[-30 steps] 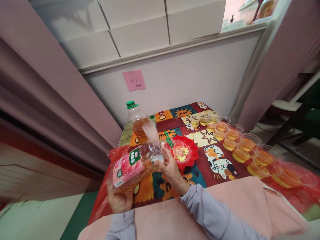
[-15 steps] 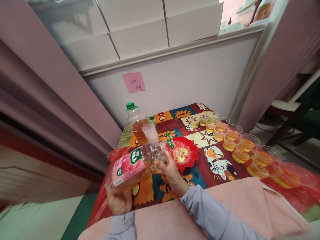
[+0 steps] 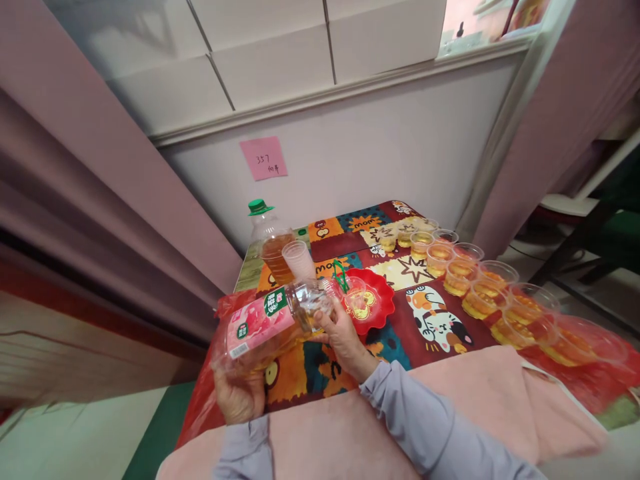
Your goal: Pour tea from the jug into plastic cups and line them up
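A clear juice bottle [image 3: 263, 327] with a pink and green label lies tilted across my hands, its neck end pointing right over the table and some yellow liquid inside. My left hand [image 3: 240, 393] cups its base from below. My right hand [image 3: 345, 337] is closed around the clear narrow end; the bottle's mouth is hard to make out there. Just beyond the right hand is a red scalloped plate [image 3: 383, 300] with a clear cup and a green ring-shaped piece [image 3: 341, 275]. Behind the bottle stands a stack of clear plastic cups [image 3: 299, 259].
A large green-capped bottle [image 3: 275, 250] of amber drink stands at the back left. Rows of plastic cups with yellow drink [image 3: 483, 297] line the table's right side. A pink cloth [image 3: 340, 440] covers the near edge; red plastic sheeting [image 3: 200, 393] hangs at the left.
Both hands keep their hold on the bottle, which has hardly moved. The whole view has shifted slightly, so the table and cups appear a little higher.
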The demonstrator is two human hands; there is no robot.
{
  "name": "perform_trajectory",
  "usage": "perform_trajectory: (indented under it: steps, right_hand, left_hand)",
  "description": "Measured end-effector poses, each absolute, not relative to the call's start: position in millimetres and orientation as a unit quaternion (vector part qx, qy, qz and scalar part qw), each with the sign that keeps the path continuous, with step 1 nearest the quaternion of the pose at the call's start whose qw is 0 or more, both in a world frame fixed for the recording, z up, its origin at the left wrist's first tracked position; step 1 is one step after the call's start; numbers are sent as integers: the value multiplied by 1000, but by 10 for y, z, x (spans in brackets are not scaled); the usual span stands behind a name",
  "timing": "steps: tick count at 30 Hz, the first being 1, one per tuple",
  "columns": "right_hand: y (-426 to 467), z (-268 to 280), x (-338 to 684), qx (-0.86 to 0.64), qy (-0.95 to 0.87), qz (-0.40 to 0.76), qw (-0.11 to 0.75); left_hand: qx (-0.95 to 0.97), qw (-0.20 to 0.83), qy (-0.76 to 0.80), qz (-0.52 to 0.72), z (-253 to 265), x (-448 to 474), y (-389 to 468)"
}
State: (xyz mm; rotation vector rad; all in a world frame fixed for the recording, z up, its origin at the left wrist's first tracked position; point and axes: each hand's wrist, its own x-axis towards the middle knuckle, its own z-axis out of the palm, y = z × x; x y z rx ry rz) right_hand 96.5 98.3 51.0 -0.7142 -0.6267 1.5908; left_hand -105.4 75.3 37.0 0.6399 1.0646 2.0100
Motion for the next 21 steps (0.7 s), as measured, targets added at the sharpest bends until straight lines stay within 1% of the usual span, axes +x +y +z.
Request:
perform_trajectory:
  steps: [14, 21]
  right_hand:
    - [963, 518, 954, -293, -270, 696, 598]
    - [952, 534, 958, -285, -266, 702, 596]
  left_hand:
    - [269, 339, 412, 802, 428, -999, 758]
    - [288, 341, 401, 800, 492, -967, 744]
